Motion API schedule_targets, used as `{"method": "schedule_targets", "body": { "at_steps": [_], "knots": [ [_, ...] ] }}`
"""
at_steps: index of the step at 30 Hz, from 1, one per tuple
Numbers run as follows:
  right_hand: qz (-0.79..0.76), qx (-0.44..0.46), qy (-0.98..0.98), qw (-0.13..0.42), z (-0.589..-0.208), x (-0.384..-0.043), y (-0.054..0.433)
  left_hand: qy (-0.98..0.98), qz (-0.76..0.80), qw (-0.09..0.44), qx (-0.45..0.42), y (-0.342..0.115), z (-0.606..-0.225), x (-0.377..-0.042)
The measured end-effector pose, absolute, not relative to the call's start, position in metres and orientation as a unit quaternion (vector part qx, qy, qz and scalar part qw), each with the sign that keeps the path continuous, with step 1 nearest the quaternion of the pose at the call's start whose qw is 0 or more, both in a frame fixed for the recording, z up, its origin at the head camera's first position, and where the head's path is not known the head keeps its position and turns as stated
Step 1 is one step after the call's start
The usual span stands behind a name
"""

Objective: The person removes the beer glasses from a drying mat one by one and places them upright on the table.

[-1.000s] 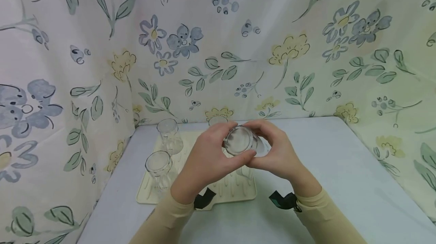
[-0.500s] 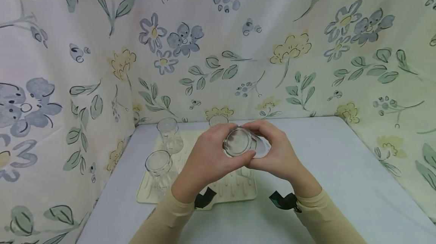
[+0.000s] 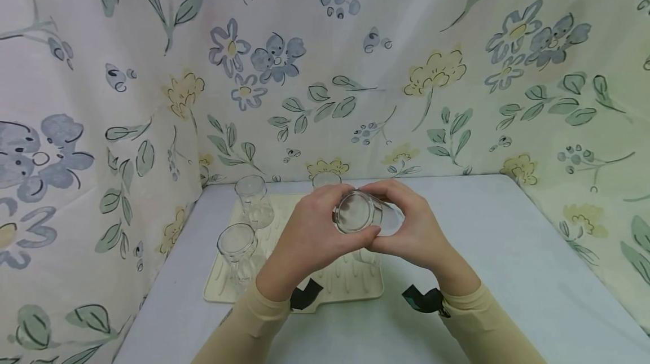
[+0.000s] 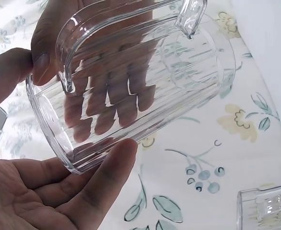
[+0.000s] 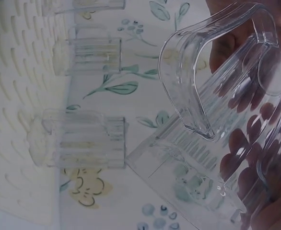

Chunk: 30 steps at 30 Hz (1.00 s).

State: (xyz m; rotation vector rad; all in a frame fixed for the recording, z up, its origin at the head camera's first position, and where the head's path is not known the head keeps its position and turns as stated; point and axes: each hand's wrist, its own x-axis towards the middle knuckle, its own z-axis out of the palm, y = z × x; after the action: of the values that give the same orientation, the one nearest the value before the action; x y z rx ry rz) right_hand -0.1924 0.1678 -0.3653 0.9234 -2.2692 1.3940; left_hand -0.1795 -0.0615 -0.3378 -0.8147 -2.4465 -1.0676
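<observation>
In the head view, both hands hold a clear glass mug above a ridged cream drying mat. It lies tilted, one round end facing the camera. My left hand grips that end, thumb and fingers around its edge, as the left wrist view also shows. On the other side, my right hand curls round the mug's body. Fingers of the right hand show through the ribbed wall in the left wrist view. The mug's handle stands out plainly in the right wrist view. My hands hide part of the mug in the head view.
More clear mugs stand on the mat: one front left, one back left, one at the back, partly hidden. Another mug shows below my hands. A white table extends right; a floral curtain hangs behind.
</observation>
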Motion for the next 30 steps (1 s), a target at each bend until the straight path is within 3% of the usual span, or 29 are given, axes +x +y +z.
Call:
{"method": "schedule_targets", "body": {
  "at_steps": [30],
  "knots": [
    [0.438, 0.322, -0.816, 0.199, -0.3613, -0.1898, 0.1699, -0.833, -0.417, 0.198, -0.305, -0.0623, -0.3396, -0.1850]
  ]
}}
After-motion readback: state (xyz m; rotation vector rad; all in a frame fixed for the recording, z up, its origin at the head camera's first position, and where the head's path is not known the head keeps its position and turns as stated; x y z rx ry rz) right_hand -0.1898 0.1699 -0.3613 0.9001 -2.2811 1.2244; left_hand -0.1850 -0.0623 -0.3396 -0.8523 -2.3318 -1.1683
